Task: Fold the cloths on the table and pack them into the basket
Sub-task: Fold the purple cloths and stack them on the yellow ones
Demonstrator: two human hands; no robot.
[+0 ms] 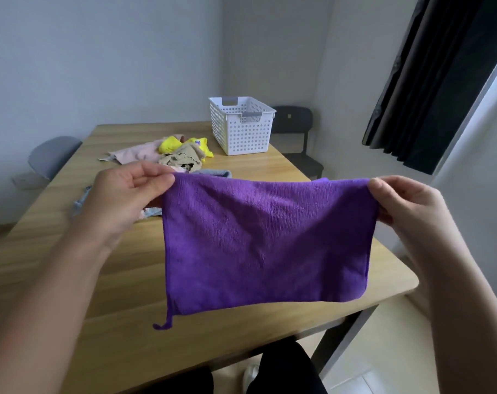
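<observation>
A purple cloth (pixel 265 243) hangs in the air over the wooden table (pixel 105 322), folded in half with its fold at the bottom and a small loop dangling at the lower left. My left hand (pixel 125 194) pinches its top left corner. My right hand (pixel 406 206) pinches the top right corner. Farther back on the table lie a pink cloth (pixel 139 153), a yellow cloth (pixel 173 145), a beige cloth (pixel 181 160) and a light blue cloth (pixel 216 173), all crumpled. A white perforated basket (pixel 241 126) stands at the far right of the table; it looks empty.
A grey chair (pixel 52 156) stands at the table's left side and a black chair (pixel 297 132) behind the basket. A dark curtain (pixel 440 81) hangs at the right. My legs in dark trousers show below the table's near edge.
</observation>
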